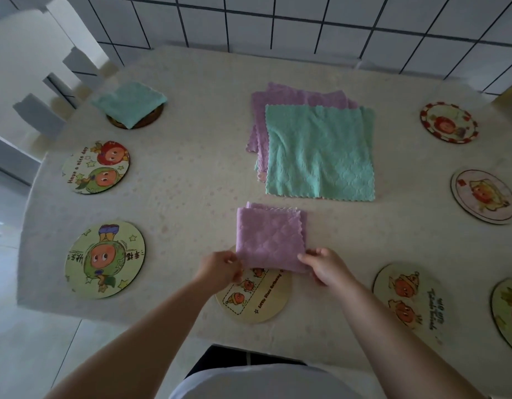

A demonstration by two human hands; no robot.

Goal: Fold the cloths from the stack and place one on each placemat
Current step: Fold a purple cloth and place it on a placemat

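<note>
We see the left hand (220, 269) and right hand (324, 267) each pinching a near corner of the folded purple cloth (269, 237); its near edge overlaps the nearest placemat (256, 300) on the table (191, 197); the stack (318, 151) lies just beyond.

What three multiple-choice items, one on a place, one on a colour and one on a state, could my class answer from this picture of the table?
1. Where does the folded green cloth lie?
A. on the far left placemat
B. on the stack
C. on the floor

2. What colour is the top cloth of the stack?
A. purple
B. green
C. white

3. How is the purple cloth held?
A. by one hand
B. by neither hand
C. by both hands

Key: 1 A, a round mat shows under it. 2 B, green covers the purple ones. 3 C, the left hand and right hand pinch its near edge.
</note>
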